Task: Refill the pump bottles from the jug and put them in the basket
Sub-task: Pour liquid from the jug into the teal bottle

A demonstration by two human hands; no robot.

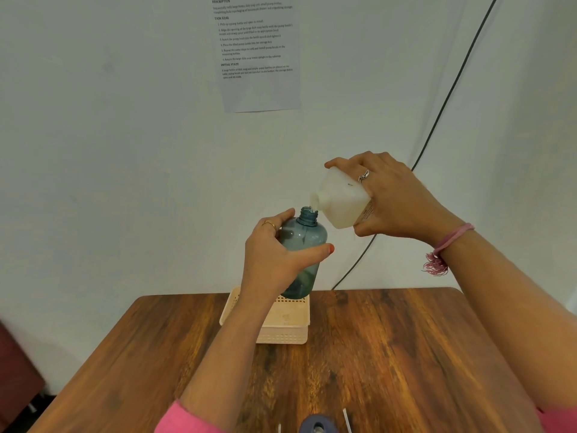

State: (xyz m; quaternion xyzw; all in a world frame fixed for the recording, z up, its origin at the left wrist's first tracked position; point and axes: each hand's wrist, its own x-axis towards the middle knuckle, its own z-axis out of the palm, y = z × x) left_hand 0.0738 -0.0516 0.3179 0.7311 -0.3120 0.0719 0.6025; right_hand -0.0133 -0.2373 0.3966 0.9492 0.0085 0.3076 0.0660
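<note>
My left hand (274,254) grips a translucent blue pump bottle (304,242) with no pump head on it, held upright in the air above the table. A white jug (340,198) is gripped by my right hand (396,201) and tipped down to the left, its spout right at the bottle's open neck. Below the bottle, a cream plastic basket (287,326) stands on the far middle of the wooden table (390,354); my left forearm hides part of it.
At the bottom edge of the view sits a dark blue object (318,425) with thin white pieces beside it. A printed sheet (257,51) hangs on the white wall, and a black cable (437,120) runs down the wall behind the table.
</note>
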